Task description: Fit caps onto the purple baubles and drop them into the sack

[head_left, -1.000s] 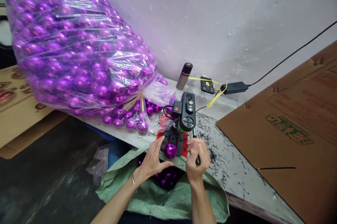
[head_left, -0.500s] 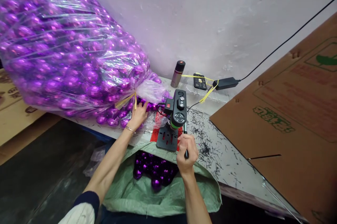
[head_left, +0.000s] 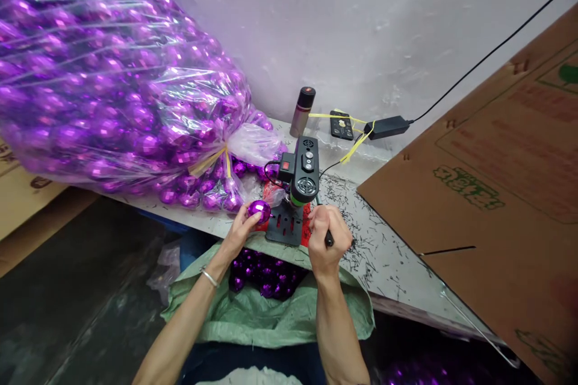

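My left hand (head_left: pixel 238 234) pinches a shiny purple bauble (head_left: pixel 259 211) at the left edge of the black base plate (head_left: pixel 284 229). Above that plate stands a small black bench machine (head_left: pixel 306 168) with round vents, knobs and a green ring. My right hand (head_left: pixel 329 239) is closed around the lever (head_left: pixel 329 240), whose black end pokes out of the fist. Below the plate, a green woven sack (head_left: pixel 253 326) hangs open with many purple baubles (head_left: pixel 266 279) inside. Loose baubles (head_left: pixel 189 197) lie on the table to the left.
A huge clear bag (head_left: pixel 135 84) of purple baubles, tied with yellow string, fills the left. Behind the machine stand a spray can (head_left: pixel 302 112), a dark phone-like object (head_left: pixel 341 125) and a power adapter (head_left: pixel 386 127). Black clippings (head_left: pixel 361 234) litter the tabletop; a cardboard box (head_left: pixel 487 192) leans right.
My left hand has come from the loose baubles to the base plate with one bauble in its fingers. My right hand, still on the lever, has shifted slightly right.
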{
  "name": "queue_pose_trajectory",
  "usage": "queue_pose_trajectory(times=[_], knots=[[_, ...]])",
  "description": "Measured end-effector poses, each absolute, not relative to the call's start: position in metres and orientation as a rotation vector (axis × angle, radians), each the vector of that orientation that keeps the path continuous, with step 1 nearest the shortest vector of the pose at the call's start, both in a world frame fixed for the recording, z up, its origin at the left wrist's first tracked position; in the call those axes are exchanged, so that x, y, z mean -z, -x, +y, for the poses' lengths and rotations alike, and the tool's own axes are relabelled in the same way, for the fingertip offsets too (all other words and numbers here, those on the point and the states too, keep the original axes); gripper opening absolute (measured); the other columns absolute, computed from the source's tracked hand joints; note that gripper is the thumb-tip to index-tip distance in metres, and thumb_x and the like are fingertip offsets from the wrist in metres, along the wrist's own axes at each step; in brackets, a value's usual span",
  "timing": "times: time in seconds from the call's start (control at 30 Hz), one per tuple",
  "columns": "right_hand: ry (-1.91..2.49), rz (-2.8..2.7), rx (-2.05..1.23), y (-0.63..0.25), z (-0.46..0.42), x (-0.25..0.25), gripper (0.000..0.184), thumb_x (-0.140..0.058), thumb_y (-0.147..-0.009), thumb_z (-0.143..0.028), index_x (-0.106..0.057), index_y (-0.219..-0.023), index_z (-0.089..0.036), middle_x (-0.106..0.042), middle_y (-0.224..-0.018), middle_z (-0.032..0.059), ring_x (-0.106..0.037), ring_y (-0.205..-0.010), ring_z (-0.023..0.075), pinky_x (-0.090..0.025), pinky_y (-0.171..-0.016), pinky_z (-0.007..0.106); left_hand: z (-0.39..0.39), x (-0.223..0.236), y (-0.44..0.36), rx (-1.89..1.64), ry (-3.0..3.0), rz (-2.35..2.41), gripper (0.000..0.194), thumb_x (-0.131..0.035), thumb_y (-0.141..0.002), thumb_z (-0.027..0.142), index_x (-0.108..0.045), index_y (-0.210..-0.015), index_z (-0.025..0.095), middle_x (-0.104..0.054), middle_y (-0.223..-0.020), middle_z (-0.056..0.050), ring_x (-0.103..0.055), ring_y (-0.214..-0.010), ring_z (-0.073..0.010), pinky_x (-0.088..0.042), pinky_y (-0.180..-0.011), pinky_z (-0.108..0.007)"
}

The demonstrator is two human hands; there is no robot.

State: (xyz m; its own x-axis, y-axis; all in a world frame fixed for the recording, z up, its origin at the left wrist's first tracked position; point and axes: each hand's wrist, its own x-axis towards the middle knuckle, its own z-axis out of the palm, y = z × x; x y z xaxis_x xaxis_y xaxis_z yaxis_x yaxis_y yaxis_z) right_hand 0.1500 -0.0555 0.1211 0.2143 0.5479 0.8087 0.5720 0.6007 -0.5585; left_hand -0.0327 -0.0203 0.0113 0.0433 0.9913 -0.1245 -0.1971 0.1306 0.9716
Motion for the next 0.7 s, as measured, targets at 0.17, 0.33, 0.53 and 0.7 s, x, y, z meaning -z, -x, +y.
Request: queue_pose_trajectory(times=[0.17,0.33,0.53,0.7], knots=[[1.038,-1.464,0.052,-0.152,-0.054,-0.127,0.031,-0.048,-0.099,-0.014,-0.051,-0.069,-0.022,-0.053,-0.064,-0.0026,-0.054,-0.062,0.012,-0.043,-0.061,0.027,-0.012,0.001,0.006,-1.079,-1.508,1.24,0.064,-0.072,-0.084,0.054,-0.058,-0.135,0.02,-0.066,-0.139,-0.013,-0.061,-0.131,-0.0316,-0.045,-0.115,-0.048],[1.05,-1.492,0.08,-0.153,-0.057,-0.124,0.029,-0.047,-0.099,-0.013,-0.052,-0.072,-0.022,-0.056,-0.067,-0.0019,-0.055,-0.063,0.0117,-0.043,-0.061,0.027,-0.004,0.005,-0.004,-1.017,-1.946,1.291,0.058,-0.072,-0.088,0.047,-0.057,-0.137,0.019,-0.069,-0.132,-0.015,-0.066,-0.123,-0.033,-0.051,-0.107,-0.05],[1.049,-1.514,0.091,-0.153,-0.059,-0.121,0.028,-0.046,-0.099,-0.012,-0.053,-0.074,-0.022,-0.059,-0.069,-0.0005,-0.057,-0.065,0.0127,-0.045,-0.062,0.028,0.003,0.008,-0.012,-0.959,-2.146,1.293,0.058,-0.077,-0.085,0.041,-0.058,-0.135,0.017,-0.07,-0.125,-0.016,-0.066,-0.117,-0.0349,-0.052,-0.102,-0.053],[1.05,-1.532,0.117,-0.153,-0.06,-0.121,0.025,-0.047,-0.098,-0.01,-0.054,-0.077,-0.021,-0.059,-0.07,-0.0004,-0.057,-0.066,0.0121,-0.045,-0.062,0.027,0.002,0.016,-0.022,-1.054,-2.091,1.317,0.058,-0.077,-0.085,0.043,-0.06,-0.135,0.021,-0.069,-0.126,-0.014,-0.065,-0.119,-0.0321,-0.051,-0.103,-0.05]])
